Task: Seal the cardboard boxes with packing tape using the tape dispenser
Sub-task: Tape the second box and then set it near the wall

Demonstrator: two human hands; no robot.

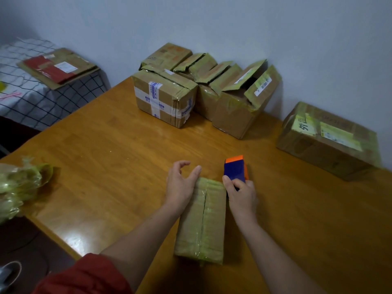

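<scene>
A small flat cardboard box [201, 221] lies on the wooden table [106, 158] in front of me, its centre seam covered in clear tape. My left hand [180, 185] rests at the box's far left corner, fingers spread and loosely bent. My right hand [240, 194] grips a blue and orange tape dispenser [235, 169] at the box's far right corner.
Several cardboard boxes [201, 92] stand against the wall, some with open flaps. A larger box [328, 141] sits at the right. A crumpled plastic bag [19, 183] lies at the table's left edge. Flattened cardboard [57, 67] rests on a checked cloth at the left.
</scene>
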